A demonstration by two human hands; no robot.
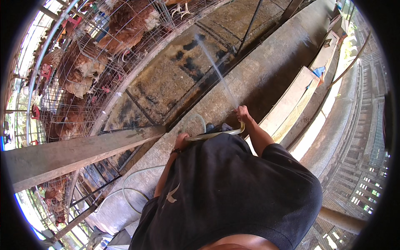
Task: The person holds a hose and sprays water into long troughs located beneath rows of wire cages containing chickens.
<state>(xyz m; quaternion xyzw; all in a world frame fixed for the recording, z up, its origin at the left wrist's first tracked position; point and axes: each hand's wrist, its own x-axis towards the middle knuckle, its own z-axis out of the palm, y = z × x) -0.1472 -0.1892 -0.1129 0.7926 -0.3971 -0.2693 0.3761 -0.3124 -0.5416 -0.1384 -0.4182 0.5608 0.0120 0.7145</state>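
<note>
A garden hose (215,135) runs across the front of my dark shirt from one hand to the other. My right hand (242,113) grips its outlet end, and a jet of water (215,67) shoots from there towards the upper left. That water lands on the dirty, dark-stained floor (175,73) below the wire cages. My left hand (182,141), with a dark band at the wrist, is closed around the hose further back. More of the hose lies in loops on the concrete walkway (125,207).
Wire cages (47,103) with brown hens (84,67) line the left. A wooden beam (87,151) crosses at the lower left. Long wooden boxes (289,100) stand along the right of the walkway, near a mesh wall (359,125). Thin metal bars span the stained floor.
</note>
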